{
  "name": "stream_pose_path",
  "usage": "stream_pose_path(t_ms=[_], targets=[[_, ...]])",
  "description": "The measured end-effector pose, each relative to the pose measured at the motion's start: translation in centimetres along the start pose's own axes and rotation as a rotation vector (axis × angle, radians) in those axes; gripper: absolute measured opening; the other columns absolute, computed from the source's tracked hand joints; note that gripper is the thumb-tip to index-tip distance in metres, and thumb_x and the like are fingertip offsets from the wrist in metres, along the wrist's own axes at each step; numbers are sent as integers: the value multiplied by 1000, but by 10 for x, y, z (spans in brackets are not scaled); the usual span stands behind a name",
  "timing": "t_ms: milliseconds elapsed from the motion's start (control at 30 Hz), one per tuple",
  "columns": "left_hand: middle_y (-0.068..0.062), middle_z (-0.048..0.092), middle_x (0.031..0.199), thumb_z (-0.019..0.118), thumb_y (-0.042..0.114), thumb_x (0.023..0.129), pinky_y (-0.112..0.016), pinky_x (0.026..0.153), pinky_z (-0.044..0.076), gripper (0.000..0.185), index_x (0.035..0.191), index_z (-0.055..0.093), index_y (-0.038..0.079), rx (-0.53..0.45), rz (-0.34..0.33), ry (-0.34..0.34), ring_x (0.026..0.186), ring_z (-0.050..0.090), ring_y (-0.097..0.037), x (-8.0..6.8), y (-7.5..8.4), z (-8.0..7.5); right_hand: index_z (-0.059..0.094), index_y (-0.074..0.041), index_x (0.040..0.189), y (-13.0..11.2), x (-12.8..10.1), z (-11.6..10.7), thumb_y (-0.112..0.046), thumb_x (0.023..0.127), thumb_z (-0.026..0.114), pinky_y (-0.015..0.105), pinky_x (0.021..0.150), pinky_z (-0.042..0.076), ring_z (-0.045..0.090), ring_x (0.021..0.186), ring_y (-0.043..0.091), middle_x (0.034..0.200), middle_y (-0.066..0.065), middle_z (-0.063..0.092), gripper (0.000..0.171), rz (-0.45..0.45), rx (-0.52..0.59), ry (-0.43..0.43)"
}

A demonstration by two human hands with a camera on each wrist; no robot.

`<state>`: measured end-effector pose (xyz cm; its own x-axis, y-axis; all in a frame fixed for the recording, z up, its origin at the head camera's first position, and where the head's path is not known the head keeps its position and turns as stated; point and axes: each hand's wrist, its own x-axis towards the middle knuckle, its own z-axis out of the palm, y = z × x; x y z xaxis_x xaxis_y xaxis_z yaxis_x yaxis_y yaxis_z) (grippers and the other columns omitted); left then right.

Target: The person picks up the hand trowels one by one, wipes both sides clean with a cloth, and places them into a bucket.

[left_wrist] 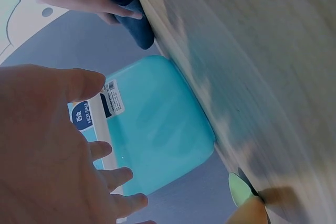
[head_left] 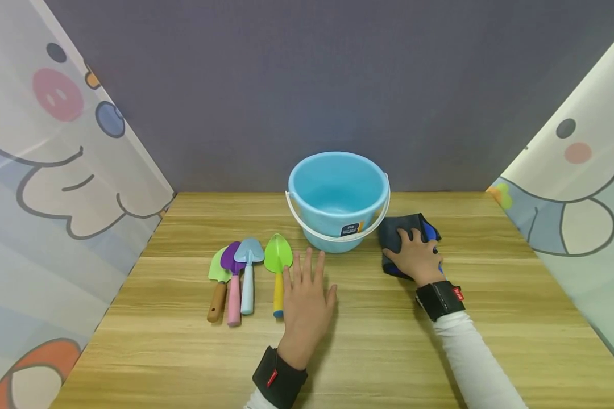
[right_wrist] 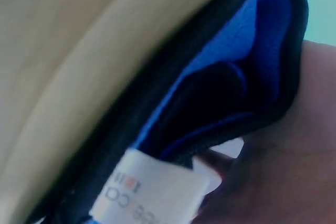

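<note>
Right hand (head_left: 417,254) grips the dark cloth (head_left: 395,234) right of the bucket (head_left: 337,196), apparently pinching; gather it fully. Left hand (head_left: 305,295) lies flat, fingers spread, before the bucket.

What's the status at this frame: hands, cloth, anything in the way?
Left hand flat on table, fingers straight, beside green trowel. Right hand gripping dark blue cloth. Blue bucket close beside the cloth; nothing on top.
</note>
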<state>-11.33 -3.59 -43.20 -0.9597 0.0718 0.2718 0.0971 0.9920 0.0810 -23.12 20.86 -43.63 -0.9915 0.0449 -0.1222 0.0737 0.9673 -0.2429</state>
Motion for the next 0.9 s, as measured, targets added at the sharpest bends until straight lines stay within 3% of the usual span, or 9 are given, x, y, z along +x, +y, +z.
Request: stream_pose_path(t_ms=[400, 667, 767, 900], targets=[[-9, 20, 157, 52, 47, 91, -52, 114, 18, 70, 150, 24, 21, 58, -66, -7, 144, 16, -35, 0, -3, -2, 37, -3, 140, -1, -10, -4, -25, 93, 58, 67, 68, 45, 40, 102, 68, 135, 33, 33, 56, -178, -91, 133], [-12, 36, 149, 52, 44, 92, -50, 111, 26, 64, 145, 36, 11, 145, -140, -71, 139, 30, -37, 6, -19, -1, 38, -2, 138, 4, -10, -5, -24, 91, 60, 67, 70, 45, 41, 103, 68, 135, 33, 33, 56, -178, -57, 115], [-15, 49, 136, 52, 39, 92, -46, 102, 36, 58, 138, 42, 5, 164, -155, -70, 125, 44, -35, 10, -32, 2, 38, -3, 139, 5, -9, -5, -25, 91, 59, 67, 71, 45, 40, 105, 68, 136, 33, 32, 57, -175, -51, 100], [-17, 56, 103, 56, 32, 90, -41, 81, 43, 43, 115, 51, -2, 112, -190, -30, 96, 54, -33, 14, -46, 8, 38, -3, 139, 5, -8, -4, -28, 91, 59, 68, 74, 44, 37, 109, 68, 137, 32, 31, 57, -164, -33, 96]])
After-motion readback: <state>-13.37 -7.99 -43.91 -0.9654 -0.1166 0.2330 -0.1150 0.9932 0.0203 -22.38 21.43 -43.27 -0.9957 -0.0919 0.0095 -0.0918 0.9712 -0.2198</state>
